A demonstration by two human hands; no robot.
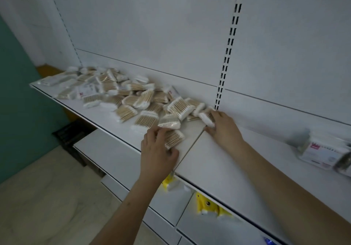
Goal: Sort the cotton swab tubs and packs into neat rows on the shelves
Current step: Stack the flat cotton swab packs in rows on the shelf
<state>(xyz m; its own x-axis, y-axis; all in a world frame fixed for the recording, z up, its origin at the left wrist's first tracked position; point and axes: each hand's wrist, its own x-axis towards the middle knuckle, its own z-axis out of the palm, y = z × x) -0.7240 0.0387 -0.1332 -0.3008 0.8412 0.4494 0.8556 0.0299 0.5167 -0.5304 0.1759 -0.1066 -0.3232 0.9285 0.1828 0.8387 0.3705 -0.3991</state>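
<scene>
Here, a flat swab pack (173, 137) of wooden-stemmed cotton swabs in clear film lies on the white shelf (214, 161), just left of the seam (191, 147) between two shelf boards. The left hand (158, 152) covers its near end, fingers curled over the top and thumb at the near edge, gripping it. A second pack (207, 118) lies just right of the seam, near the back panel; the right hand (223, 128) rests over it, fingers curved on the wrapper, thumb on the board. Left of the seam a loose heap of packs (121, 94) spreads along the shelf, tan stems and white tips, overlapping at all angles. Well right of the seam sits a clear plastic tub (326, 154), blurred, with a white label. Below the shelf edge, yellow packages (206, 204) show.
</scene>
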